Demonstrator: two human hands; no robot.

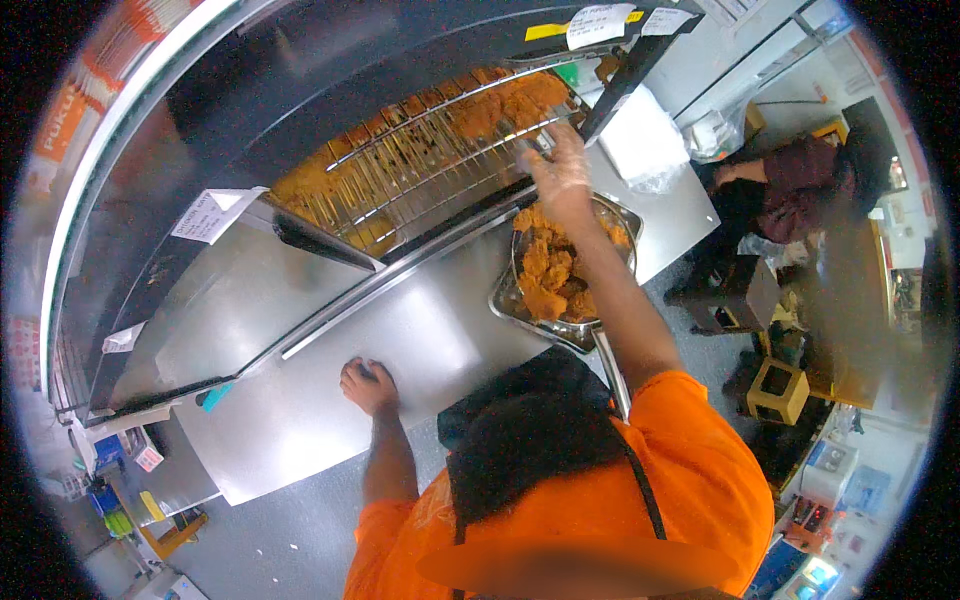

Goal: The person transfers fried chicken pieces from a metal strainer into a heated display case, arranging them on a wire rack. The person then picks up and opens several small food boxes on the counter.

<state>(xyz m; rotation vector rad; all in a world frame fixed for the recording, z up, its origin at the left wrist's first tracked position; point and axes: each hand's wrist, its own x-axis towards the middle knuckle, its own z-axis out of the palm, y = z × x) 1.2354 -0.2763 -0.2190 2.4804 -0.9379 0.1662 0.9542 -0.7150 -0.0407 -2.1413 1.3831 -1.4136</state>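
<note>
My left hand [369,385] rests with bent fingers on the steel counter [315,427]; a small dark patch shows between its fingers, and I cannot tell whether it is an object. My right hand [561,171], blurred and seemingly in a clear glove, reaches to the right end of a wire rack [442,169] in a food display cabinet. Whether it grips anything is unclear. Breaded fried food [517,101] lies along the rack area. Below my right forearm, a round container of fried chicken pieces [551,274] stands on a steel tray [517,319]; a metal handle [613,379] points towards me.
The cabinet's dark frame [300,112] arches above the rack. White paper or plastic packaging [643,142] lies on the counter at the right. A person in dark clothing [802,187] is further right, above a dark box [739,292] and a windowed cardboard box [780,390].
</note>
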